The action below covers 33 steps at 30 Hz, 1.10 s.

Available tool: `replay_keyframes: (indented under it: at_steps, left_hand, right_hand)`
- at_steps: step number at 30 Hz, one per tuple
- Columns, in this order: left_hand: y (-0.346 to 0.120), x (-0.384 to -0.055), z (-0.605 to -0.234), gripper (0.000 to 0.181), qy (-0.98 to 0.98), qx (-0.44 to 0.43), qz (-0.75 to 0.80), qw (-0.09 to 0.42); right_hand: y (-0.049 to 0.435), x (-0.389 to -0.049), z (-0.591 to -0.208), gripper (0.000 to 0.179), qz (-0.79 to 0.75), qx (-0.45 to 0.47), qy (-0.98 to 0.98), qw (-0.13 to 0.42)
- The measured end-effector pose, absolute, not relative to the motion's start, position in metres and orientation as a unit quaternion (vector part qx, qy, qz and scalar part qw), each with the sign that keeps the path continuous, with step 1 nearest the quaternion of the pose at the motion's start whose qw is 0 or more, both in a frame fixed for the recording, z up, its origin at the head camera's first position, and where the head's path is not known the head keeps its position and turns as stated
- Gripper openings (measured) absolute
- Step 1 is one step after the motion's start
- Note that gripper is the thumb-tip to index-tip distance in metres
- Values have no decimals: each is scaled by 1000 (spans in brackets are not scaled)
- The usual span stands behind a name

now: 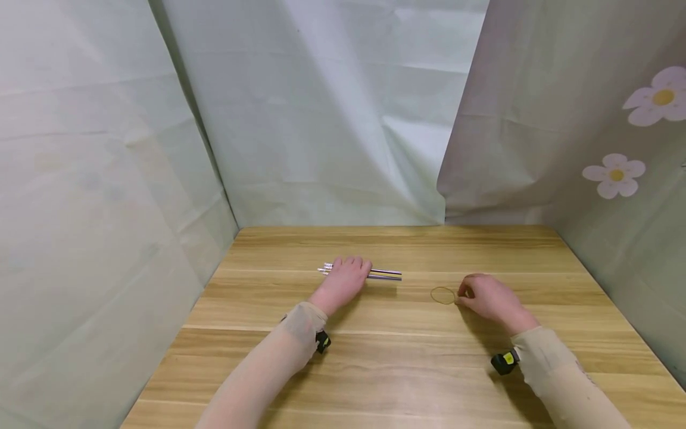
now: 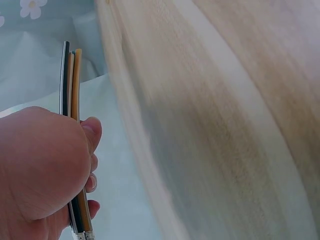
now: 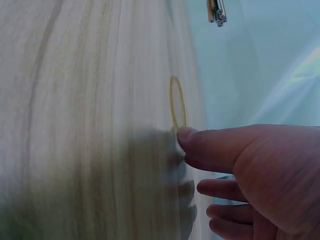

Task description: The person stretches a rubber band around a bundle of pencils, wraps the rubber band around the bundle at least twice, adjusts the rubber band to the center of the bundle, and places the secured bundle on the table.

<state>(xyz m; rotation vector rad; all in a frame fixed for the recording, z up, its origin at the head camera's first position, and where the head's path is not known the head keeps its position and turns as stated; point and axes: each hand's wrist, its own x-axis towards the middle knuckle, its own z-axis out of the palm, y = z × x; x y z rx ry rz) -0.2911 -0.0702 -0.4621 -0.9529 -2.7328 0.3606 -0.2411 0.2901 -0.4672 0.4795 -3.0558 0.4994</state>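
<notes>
My left hand (image 1: 345, 280) grips a bundle of several slim pencils (image 1: 386, 274), its fingers curled around the middle. In the left wrist view, dark and orange-gold pencils (image 2: 76, 85) stand out past the thumb side, and their pale, shiny ends show below the palm. A shadow falls on the table under the bundle. To the right, my right hand (image 1: 490, 296) pinches the near edge of a thin yellow rubber band (image 1: 442, 295) between thumb and fingertips. The band's loop (image 3: 171, 102) extends from the fingertips toward the pencils, hanging as an oval in the right wrist view.
A wood-grain table (image 1: 375, 369) lies under both hands. Pale cloth sheets (image 1: 321, 119) hang behind it and along both sides, the right one printed with white flowers (image 1: 615, 175). Black wrist cameras (image 1: 504, 361) sit at both sleeves.
</notes>
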Motion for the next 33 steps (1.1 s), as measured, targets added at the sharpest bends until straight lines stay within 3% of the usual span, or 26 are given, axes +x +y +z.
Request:
replay_keyframes:
  at_steps: [12,25,33]
  left_hand:
    - [-70,-292,-461,10,-934,-319,127,96]
    - [-71,-291,-464,8,-933,-321,127,101]
    - [-70,-291,-464,7,-933,-323,124,103]
  right_hand:
    - [292,-241,-470,9,148,203,-968,19]
    - [292,-241,-471,8,160,197,-967,20]
    - [292,-241,-470,24,162,190,-968,20]
